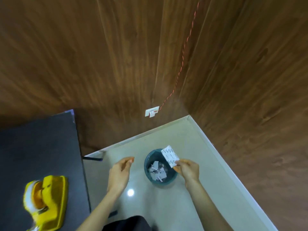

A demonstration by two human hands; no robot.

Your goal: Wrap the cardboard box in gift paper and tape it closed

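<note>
Bare forearms (98, 209) end in the left hand (119, 172) and right hand (189, 170); black clothing (130, 224) shows below.

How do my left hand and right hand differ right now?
The right hand pinches a printed scrap; the left hand holds nothing. The right hand's fingers curl on the scrap; the left hand's are relaxed. The right hand is by the bin's right side; the left hand is left of the bin. Both are bare and reach forward.

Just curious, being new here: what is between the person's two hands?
Head view: a teal waste bin with scraps inside shows between the left hand and the right hand, which pinches a printed paper scrap.
</note>
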